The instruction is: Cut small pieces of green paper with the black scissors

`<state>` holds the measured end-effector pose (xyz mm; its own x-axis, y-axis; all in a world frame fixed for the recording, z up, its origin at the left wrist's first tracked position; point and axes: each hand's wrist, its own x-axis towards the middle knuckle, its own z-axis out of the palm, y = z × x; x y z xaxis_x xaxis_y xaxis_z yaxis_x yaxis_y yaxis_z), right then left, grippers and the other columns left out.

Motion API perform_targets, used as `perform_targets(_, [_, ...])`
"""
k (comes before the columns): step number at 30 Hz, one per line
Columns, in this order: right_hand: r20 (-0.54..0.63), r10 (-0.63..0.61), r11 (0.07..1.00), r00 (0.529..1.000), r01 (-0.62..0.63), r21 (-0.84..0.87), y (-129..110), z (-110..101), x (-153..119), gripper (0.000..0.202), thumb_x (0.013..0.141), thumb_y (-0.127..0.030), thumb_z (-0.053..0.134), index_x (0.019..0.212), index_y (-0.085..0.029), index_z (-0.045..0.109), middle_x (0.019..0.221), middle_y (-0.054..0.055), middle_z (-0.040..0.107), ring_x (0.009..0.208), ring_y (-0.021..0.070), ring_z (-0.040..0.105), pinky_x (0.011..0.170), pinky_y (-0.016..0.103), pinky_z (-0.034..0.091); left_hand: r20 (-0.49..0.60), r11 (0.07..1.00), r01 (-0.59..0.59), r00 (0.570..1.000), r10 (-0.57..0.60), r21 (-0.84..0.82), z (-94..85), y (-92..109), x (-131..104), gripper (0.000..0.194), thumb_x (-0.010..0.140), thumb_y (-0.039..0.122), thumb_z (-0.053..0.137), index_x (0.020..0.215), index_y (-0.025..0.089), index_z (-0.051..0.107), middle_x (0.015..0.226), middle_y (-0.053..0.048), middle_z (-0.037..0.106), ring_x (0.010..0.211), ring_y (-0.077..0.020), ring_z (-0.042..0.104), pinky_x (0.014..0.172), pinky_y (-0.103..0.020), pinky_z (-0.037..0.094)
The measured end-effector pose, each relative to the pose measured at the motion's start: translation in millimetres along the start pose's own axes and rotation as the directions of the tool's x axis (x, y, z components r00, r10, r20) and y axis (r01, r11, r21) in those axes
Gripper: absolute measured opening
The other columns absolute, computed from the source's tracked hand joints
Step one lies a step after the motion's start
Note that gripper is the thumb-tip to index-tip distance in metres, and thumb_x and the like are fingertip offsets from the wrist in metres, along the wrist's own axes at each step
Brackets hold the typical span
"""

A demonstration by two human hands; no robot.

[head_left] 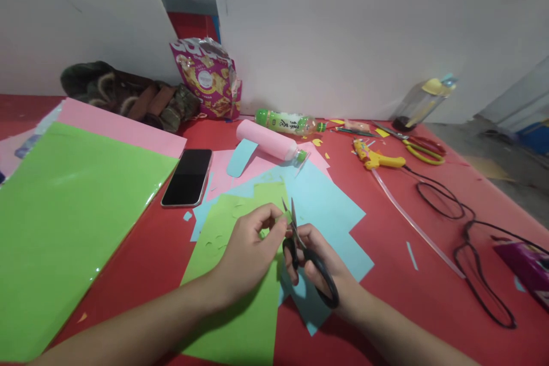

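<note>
My left hand [253,246] pinches a small piece of green paper [287,217] between thumb and fingertips. In my right hand [321,257] are black-handled scissors [319,271], their blades parted and pointing away from me beside the green piece. Whether the blades touch the paper, I cannot tell. Beneath both hands lies a green sheet [240,320] with small cut scraps on it, overlapping blue paper [326,200]. Just beyond, a bottle wrapped in pink paper [268,140] with a green cap lies on its side, a blue paper strip [242,157] against it.
Left are a phone [187,177] and a large green sheet pack [86,206]. A snack bag [210,77], a green-labelled bottle [289,122] and a dark furry bundle [128,94] line the back. At right lie a yellow glue gun [380,159] with a looping cord and red-and-yellow-handled scissors [422,148].
</note>
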<state>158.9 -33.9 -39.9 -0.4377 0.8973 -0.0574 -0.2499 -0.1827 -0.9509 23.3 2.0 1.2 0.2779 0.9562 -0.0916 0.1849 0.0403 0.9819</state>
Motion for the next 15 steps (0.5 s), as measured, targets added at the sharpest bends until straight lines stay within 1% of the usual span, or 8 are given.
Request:
perform_targets(5, [-0.007,0.008,1.000,1.000,-0.008,-0.013,-1.9,1.2,-0.1,0.043,0.070,-0.057,0.050,0.090,-0.022,0.037,0.069,-0.003,0.042,0.055,0.0097,0.037,0.052,0.025,0.029,-0.006,1.000,-0.011,1.000,0.011,0.012,0.7,0.3,0.1,0.021,0.077,0.019,0.040,0.057,0.017,0.038,0.054,0.005,0.041,0.051,-0.0083,0.040,0.050,-0.019,0.033])
perform_targets(11, [-0.021,0.037,0.999,0.999,-0.038,-0.019,-6.7,2.2,0.4,0.045,0.067,-0.058,0.053,0.089,-0.022,0.037,0.069,-0.003,0.041,0.055,0.0101,0.037,0.051,0.025,0.029,-0.016,0.999,-0.023,1.000,0.024,0.038,-0.3,0.7,0.0,0.021,0.077,0.019,0.040,0.056,0.017,0.038,0.054,0.005,0.040,0.053,-0.0085,0.042,0.051,-0.019,0.034])
perform_targets(15, [-0.010,0.032,0.999,0.999,-0.032,-0.001,-4.0,0.9,0.5,0.047,0.067,-0.058,0.052,0.093,-0.022,0.037,0.072,-0.002,0.042,0.056,0.0105,0.040,0.053,0.025,0.031,0.013,1.000,-0.002,1.000,0.002,-0.002,0.4,0.6,-1.0,0.021,0.078,0.022,0.039,0.057,0.018,0.038,0.050,0.006,0.043,0.046,-0.0078,0.046,0.047,-0.019,0.036])
